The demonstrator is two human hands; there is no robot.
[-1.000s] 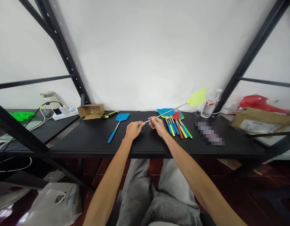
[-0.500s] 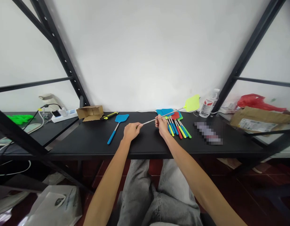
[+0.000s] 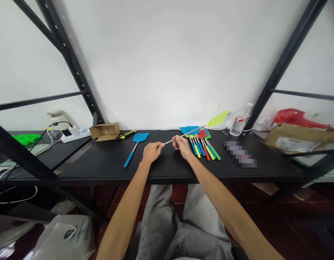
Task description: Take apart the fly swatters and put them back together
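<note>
A yellow-green fly swatter with a long thin metal rod is held slanting above the black table, its head up at the right. My left hand is closed around the rod's lower end, hiding the handle. My right hand pinches the rod further along, fingers curled around it. Just right of that hand lies a pile of fly swatters with blue, red, yellow and green handles. A single blue fly swatter rests left of my left hand.
On the black table are an open cardboard box, a black-and-yellow utility knife, a water bottle and a blurred-out item. Left is a power strip; right, a parcel. Black shelf posts stand at both sides.
My right hand has slid left along the rod, closer to my left hand. The yellow-green head has shifted slightly left and turned, looking narrower. My left hand stays nearly in place.
</note>
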